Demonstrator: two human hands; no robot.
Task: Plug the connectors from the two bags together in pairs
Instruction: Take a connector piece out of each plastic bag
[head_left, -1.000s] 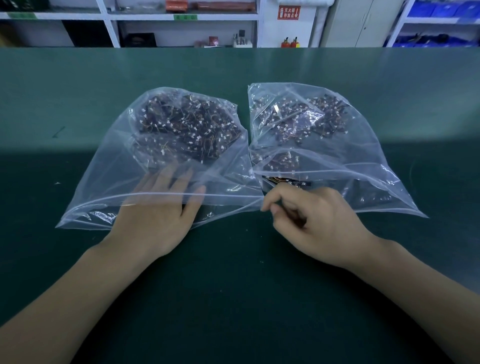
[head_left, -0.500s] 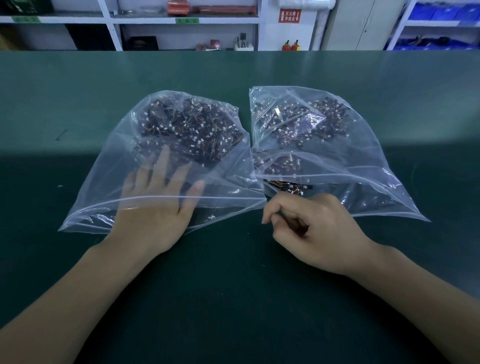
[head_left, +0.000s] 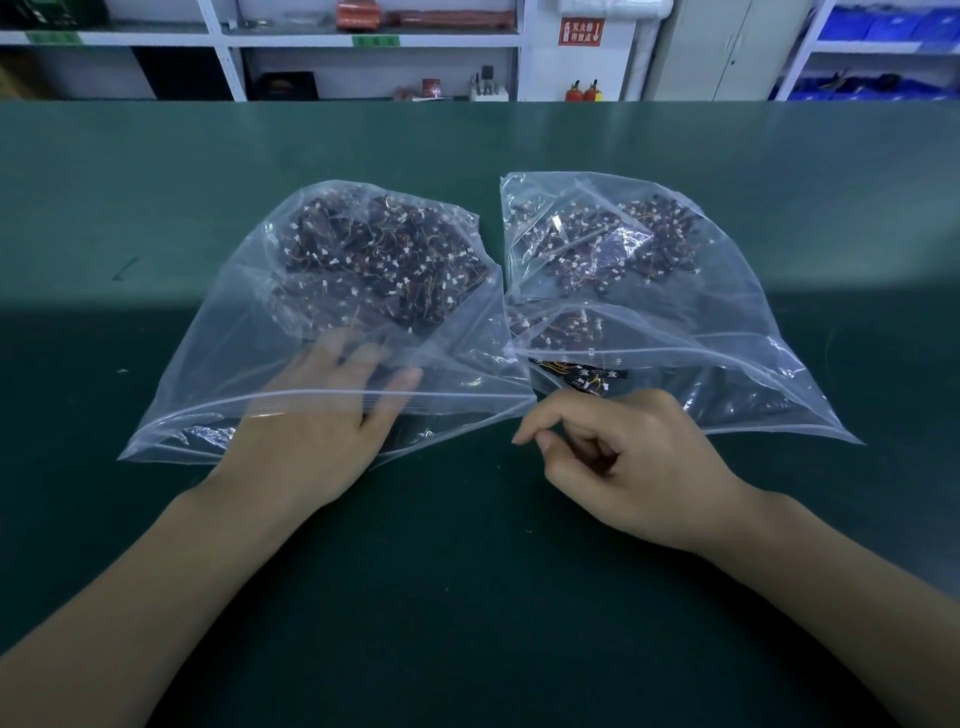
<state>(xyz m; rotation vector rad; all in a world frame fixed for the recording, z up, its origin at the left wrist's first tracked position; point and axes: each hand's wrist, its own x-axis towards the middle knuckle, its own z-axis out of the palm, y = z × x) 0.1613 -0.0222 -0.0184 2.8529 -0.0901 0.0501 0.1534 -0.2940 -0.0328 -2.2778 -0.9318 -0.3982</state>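
Since a moment ago your left hand (head_left: 317, 431) has slid deeper into the left clear plastic zip bag (head_left: 218, 364) on the dark green table (head_left: 467, 597), fingers spread toward its wired connectors (head_left: 379, 260), while your right hand (head_left: 628, 462), fingers curled and pinching nothing visible, waits beside the right clear bag (head_left: 737, 332).

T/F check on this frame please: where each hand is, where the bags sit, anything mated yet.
1. The left hand reaches inside the left bag. True.
2. The right hand is inside the right bag. False: it is outside, in front of the bag's mouth, fingers curled.
3. Both bags lie side by side on the green table. True.
4. A mated connector pair lies on the table between the hands. False: none shows there.
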